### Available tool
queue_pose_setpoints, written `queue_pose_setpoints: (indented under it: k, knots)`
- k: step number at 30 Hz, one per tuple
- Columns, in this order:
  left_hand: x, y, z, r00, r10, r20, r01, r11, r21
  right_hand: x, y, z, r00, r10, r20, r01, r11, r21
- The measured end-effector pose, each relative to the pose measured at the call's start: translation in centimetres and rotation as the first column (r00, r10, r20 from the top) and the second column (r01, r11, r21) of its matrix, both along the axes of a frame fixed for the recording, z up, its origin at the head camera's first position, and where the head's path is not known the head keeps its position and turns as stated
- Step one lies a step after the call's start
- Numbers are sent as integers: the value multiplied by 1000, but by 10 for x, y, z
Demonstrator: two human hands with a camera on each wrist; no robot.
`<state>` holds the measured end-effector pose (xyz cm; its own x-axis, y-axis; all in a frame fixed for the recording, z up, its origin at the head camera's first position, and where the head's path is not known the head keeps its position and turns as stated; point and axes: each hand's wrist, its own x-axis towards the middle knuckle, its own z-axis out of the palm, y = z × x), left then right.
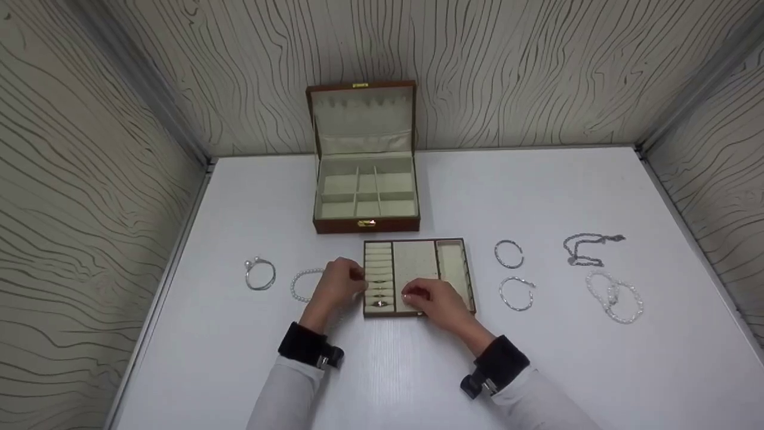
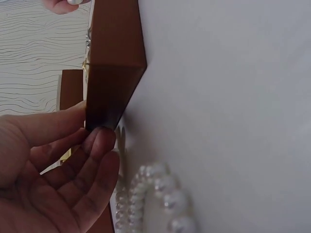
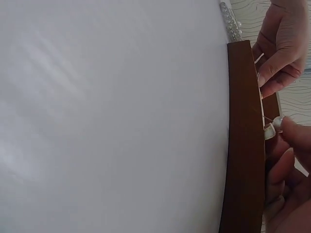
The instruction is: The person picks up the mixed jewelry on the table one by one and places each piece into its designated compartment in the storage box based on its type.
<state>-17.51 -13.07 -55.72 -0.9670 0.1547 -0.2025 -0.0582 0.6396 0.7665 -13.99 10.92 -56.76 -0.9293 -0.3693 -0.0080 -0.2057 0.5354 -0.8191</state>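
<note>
A brown-sided jewelry tray [image 1: 415, 258] with cream lining lies on the white table. My left hand [image 1: 335, 285] grips its left edge, the thumb at the top rim and curled fingers against the brown side wall [image 2: 116, 39]. Above the middle panel, my right hand [image 1: 440, 303] pinches a pearl earring [image 3: 278, 123] between thumb and fingertip; a thin pin shows beside it. A small white piece [image 3: 269, 131] sits at the tray's rim just below the pearl. Rings [image 1: 380, 304] stand in the ring rolls at the left of the tray.
Behind the tray stands an open brown jewelry box [image 1: 367, 225] with divided compartments. A pearl bracelet [image 1: 296, 285] lies by my left hand, a silver bangle [image 1: 261, 288] farther left. To the right are two silver bracelets [image 1: 509, 266] [image 1: 517, 309], a chain [image 1: 588, 235] and a beaded strand [image 1: 627, 321].
</note>
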Motion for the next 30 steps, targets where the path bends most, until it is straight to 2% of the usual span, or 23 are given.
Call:
queue_pose_setpoints:
  k: [10, 17, 30]
  knots:
    - [1, 0, 2, 1000, 2, 2, -2, 1000, 6, 5, -6, 1, 999, -34, -26, 35, 999, 41]
    - [2, 0, 1, 1000, -6, -17, 6, 1000, -6, 6, -7, 2, 999, -30, 27, 29, 998, 55]
    - [2, -2, -2, 1000, -6, -10, 6, 1000, 6, 6, -9, 2, 999, -21, -29, 24, 995, 96]
